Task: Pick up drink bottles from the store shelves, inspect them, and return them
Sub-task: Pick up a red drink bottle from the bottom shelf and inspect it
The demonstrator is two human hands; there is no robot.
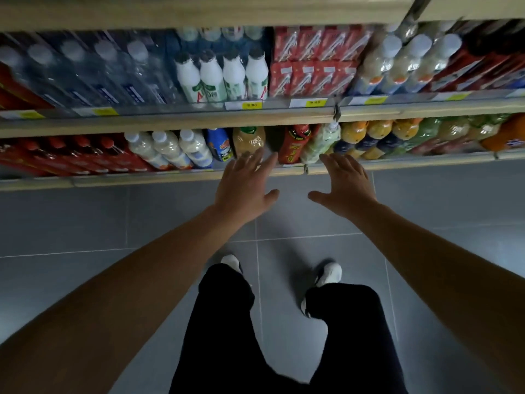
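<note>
My left hand (246, 186) and my right hand (342, 185) are both stretched toward the lower shelf (181, 177), fingers spread, holding nothing. The left fingertips lie over the base of a tan juice bottle with a green cap (248, 139). Right of it is a dark gap, then a red bottle (295, 142) and a pale green bottle (321, 143). My right fingertips reach the shelf edge just below the pale green bottle. The picture is blurred by motion.
The upper shelf (199, 120) carries water bottles (93, 69), white milk bottles (221, 75), red cartons (312, 64) and cloudy bottles (397, 66). Orange and green bottles (377, 135) fill the lower right. Grey floor tiles (85, 223) and my legs are below.
</note>
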